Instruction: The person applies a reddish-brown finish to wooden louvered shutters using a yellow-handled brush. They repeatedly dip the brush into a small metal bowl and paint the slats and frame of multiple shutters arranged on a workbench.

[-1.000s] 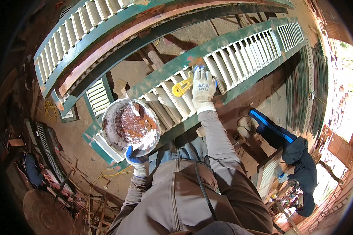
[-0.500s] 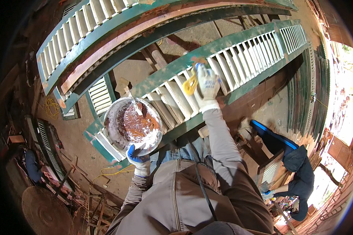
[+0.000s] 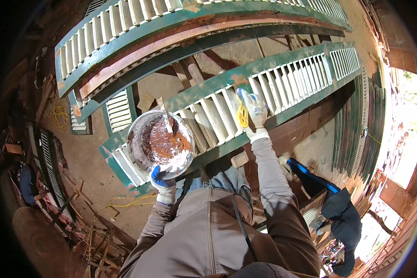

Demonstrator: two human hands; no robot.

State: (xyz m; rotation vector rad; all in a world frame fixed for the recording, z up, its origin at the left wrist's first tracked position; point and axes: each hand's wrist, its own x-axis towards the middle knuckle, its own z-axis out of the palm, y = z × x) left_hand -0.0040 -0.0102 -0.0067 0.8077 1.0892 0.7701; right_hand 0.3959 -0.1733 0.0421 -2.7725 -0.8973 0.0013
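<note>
A green louvered shutter point(image 3: 190, 96) with white slats lies across in front of me. My left hand point(image 3: 163, 184), in a white and blue glove, grips the lower rim of a round bucket point(image 3: 135, 139). Streaked brown-orange and whitish paste point(image 3: 166, 143) coats its inside. A paste-smeared spatula point(image 3: 167, 121) leans out over the bucket's far rim. Over the middle of the shutter, my gloved right hand point(image 3: 256, 111) is closed on a yellow scraper point(image 3: 242, 115). Its blade is near the slats and the far rail; whether it touches them I cannot tell.
More louvered shutters point(image 3: 139, 53) are stacked beyond. Others point(image 3: 359, 125) stand in a row at the right. A co-worker point(image 3: 343, 217) in dark clothes bends at the lower right; another person point(image 3: 28, 185) is partly visible at the far left. A yellow cord point(image 3: 134, 201) trails on the floor.
The view has shifted, so the shutters sit lower in the picture. My right hand and the yellow scraper are slightly lower and further right. My left hand still holds the bucket.
</note>
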